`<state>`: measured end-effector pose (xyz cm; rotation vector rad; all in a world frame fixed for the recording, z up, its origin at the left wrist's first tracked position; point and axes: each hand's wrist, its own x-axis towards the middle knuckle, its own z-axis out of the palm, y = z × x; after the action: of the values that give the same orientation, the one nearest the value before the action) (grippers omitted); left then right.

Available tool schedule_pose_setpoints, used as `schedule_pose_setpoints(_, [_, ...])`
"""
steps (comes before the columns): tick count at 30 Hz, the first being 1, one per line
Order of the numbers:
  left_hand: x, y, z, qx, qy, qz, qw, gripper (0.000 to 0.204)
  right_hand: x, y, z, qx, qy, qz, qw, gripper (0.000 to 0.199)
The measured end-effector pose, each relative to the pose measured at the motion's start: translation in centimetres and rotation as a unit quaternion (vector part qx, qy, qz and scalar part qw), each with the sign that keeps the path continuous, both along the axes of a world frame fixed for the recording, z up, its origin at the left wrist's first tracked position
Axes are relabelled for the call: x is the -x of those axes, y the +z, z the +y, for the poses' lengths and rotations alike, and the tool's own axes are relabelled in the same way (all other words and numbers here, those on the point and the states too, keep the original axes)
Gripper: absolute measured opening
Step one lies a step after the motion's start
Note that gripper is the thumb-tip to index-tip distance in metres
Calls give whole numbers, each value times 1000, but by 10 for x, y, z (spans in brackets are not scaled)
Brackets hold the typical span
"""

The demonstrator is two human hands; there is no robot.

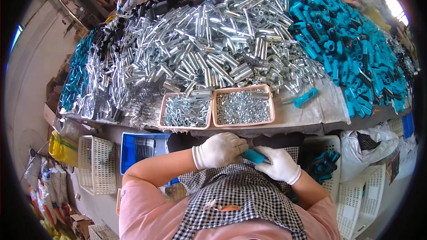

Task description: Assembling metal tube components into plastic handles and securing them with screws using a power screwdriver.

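Both of my hands wear white gloves and meet in front of my checked apron. A teal tool handle [254, 156] lies between them, tilted slightly down to the right. My right hand [279, 165] is closed round its right end, thumb along the top. The curled fingers of my left hand [221, 150] meet its left end; whatever else they grip is hidden. Just beyond my hands, at the table edge, a pink tray of small metal parts [243, 106] stands beside another pink tray of pins or screws [186, 112]. A loose teal handle [305, 98] lies right of them.
A big heap of shiny metal tubes [213, 35] covers the table, with teal handles [342, 49] piled at right. Below the table edge are a blue bin [129, 151], a white basket [95, 164], a crate of teal tools [327, 164] and a white sack [371, 149]. Other people work across the table.
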<state>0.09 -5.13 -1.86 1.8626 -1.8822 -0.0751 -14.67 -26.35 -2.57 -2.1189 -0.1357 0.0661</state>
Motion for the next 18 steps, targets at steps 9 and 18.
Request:
schedule_pose_setpoints(9, [-8, -12, -18, -81, -8, -3, 997, 25, -12, -14, -14, -18, 139, 125, 982, 81])
schedule_pose_setpoints(18, [-65, -20, -73, -160, 307, 22, 938, 42, 0, -12, -31, -340, -84, 174, 921, 72])
